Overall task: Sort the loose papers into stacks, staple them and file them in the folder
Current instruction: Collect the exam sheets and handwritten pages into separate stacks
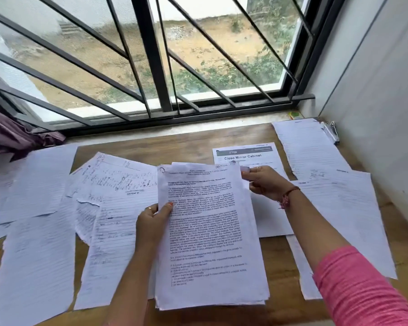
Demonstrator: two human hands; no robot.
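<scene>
I am holding a stack of printed pages (pixel 210 231) between both hands, and I judge this to be the squaring-up step before stapling: the job now is to keep the sheets from fanning, tap their edges level, and see that every page in the bundle belongs together. My left hand (pixel 153 222) is gripping the stack's left edge about midway up, thumb lying on the top sheet and the fingers tucked behind. My right hand (pixel 266 182) is pinching the top right corner, wrist bent inward, a red thread bracelet (pixel 289 196) on it and a pink sleeve (pixel 358 288) running back toward me. So the hands are apart, each clamped on the same bundle. The stack's bottom edge is sitting near the desk's (pixel 186 142) front edge, where its sheets are slightly stepped. Lined loose papers (pixel 40 231) are spreading over the left side, more toward the right edge, and a stapler (pixel 330 132) is lying in the far right corner. I cannot see a folder.
</scene>
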